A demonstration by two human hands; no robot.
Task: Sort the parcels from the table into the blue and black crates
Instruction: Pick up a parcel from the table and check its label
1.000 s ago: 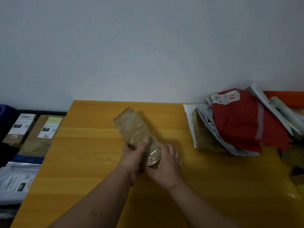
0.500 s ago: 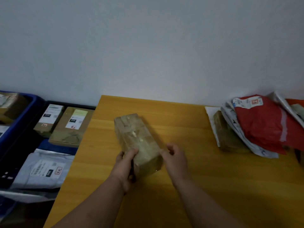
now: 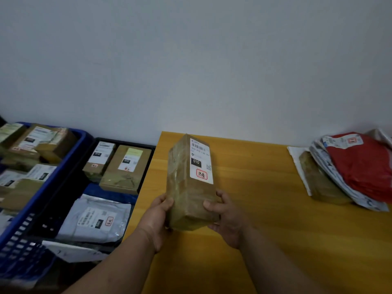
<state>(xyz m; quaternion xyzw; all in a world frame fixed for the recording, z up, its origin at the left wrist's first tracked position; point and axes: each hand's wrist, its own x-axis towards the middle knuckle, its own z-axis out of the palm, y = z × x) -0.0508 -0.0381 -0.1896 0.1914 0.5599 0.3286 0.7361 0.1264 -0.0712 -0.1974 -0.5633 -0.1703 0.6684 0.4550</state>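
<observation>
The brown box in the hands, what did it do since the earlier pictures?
The brown box was turned over, so its white label now faces up; before, only taped cardboard showed. The left hand and right hand kept gripping its near end throughout. The camera swung left, showing more of the blue crate and black crate. The pile with the red parcel stayed put.

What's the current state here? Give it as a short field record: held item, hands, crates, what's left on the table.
held item: long brown tape-wrapped cardboard box, white label facing up, marked 010
left hand: grips the box's near left side
right hand: grips the box's near right side
black crate: left of the table, holds two brown labelled boxes and a grey mailer bag
blue crate: further left, holds several brown boxes
yellow wooden table: pile at far right with a red mailer bag on top
</observation>
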